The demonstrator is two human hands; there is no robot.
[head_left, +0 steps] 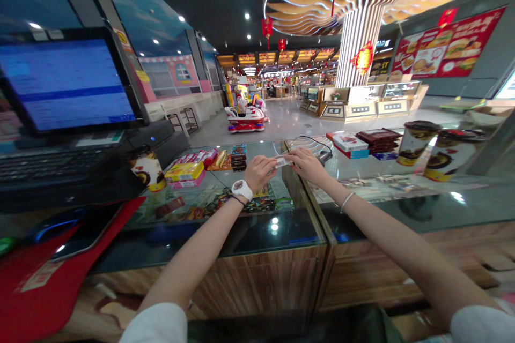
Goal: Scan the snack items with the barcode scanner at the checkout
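Note:
Both arms reach forward over the glass counter (277,228), and the hands meet above the seam between two display cases. A small whitish, partly clear strip (282,162) spans the gap between my fingers; its exact kind is too small to make out. My left hand (259,172), with a white watch (242,189) at the wrist, pinches the strip's left end. Closed on the right end is my right hand (308,163), with a bracelet (346,201) on that wrist. Just left of the hands stand stacked small snack packs (238,157).
A monitor (68,83) and keyboard (52,171) occupy the left, with a phone (86,231) on a red mat (52,284). Yellow and pink boxes (185,172) lie near a paper cup (148,170). On the right are flat boxes (349,143), brown packs (378,142) and a larger cup (453,155).

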